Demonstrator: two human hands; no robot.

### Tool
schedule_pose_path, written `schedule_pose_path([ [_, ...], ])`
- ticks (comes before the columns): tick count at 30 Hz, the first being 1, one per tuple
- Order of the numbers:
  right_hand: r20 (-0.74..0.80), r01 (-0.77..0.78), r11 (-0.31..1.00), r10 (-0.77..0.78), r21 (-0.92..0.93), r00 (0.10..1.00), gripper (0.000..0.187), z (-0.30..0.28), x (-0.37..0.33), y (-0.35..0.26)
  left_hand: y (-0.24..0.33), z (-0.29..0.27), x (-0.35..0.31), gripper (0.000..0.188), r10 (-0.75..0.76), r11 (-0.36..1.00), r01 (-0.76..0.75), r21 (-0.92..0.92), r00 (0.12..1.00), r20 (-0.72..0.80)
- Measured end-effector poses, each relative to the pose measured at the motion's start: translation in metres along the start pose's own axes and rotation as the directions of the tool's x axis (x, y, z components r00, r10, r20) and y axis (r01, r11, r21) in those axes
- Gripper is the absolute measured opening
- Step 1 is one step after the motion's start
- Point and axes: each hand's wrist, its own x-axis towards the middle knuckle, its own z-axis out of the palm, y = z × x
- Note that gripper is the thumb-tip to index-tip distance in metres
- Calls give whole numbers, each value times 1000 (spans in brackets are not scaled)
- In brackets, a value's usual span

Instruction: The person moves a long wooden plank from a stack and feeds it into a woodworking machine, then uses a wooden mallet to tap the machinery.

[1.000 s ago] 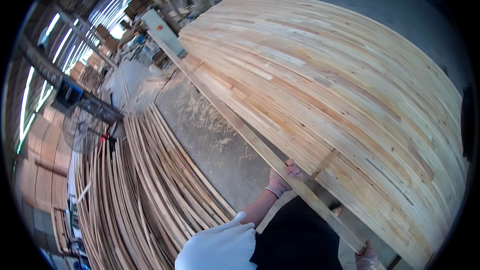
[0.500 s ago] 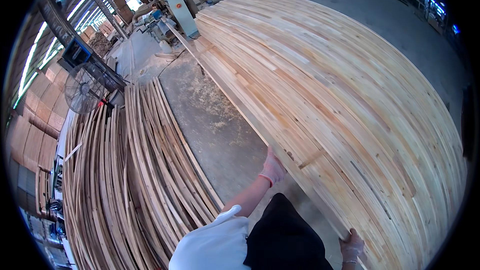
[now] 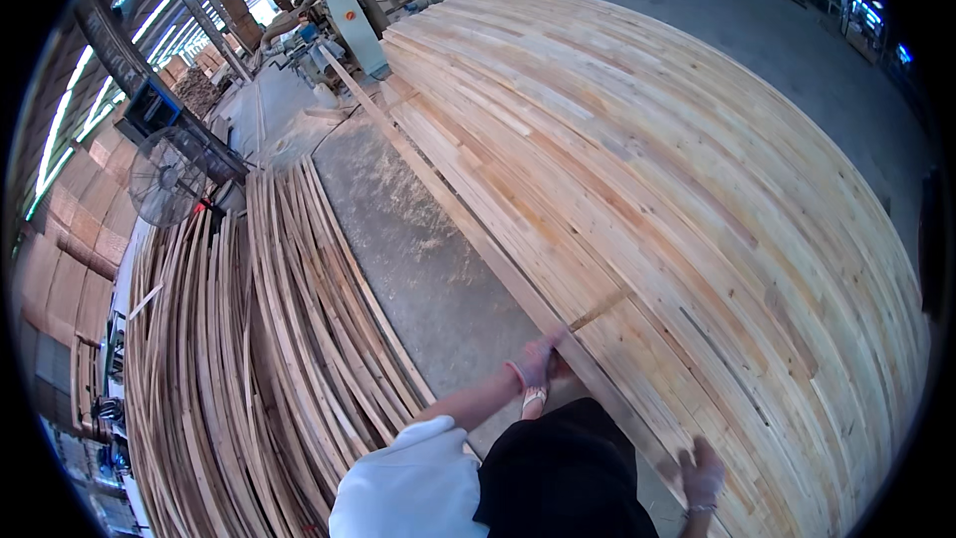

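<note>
A long narrow wooden strip [image 3: 491, 256] runs along the near left side of a wide stack of light wood boards [image 3: 647, 169]. Its far end reaches toward a machine at the back. My left hand [image 3: 538, 357], in a pinkish work glove, is closed on the strip's outer edge near my body; its fingertips are partly hidden. Lower right, my right hand [image 3: 702, 473] is slightly blurred, its fingers apart and raised just above the boards beside the strip. It holds nothing.
Long thin wood strips [image 3: 289, 339] lie in a pile at left. A standing fan [image 3: 167, 177] is behind them. At the back stands a machine with a pale control cabinet [image 3: 354, 28]. Sawdust [image 3: 398, 194] covers part of the concrete floor between pile and stack.
My left hand has come back toward my body. My right hand has let go of the strip's edge and risen, its fingers opening. The strip now lies closer against the stack.
</note>
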Motion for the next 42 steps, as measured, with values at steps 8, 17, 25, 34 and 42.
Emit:
schedule_pose_path([
  [8,146,-564,709,668,-423,730,74,-158,-95,19,219,-6,13,40,504,846,-531,37,776,-380],
  [17,-71,-600,797,596,-65,800,49,-88,-41,-54,354,-80,104,45,632,719,-692,62,614,-473],
  [25,-25,-638,729,663,248,748,48,-21,58,-142,420,-93,99,62,581,684,-644,-342,765,-277],
  [34,113,-334,940,326,64,939,51,91,159,-233,99,-49,64,37,-449,876,381,295,868,211],
  [42,0,182,982,-182,53,983,40,116,173,-281,79,-52,78,31,-427,820,229,525,855,294],
])
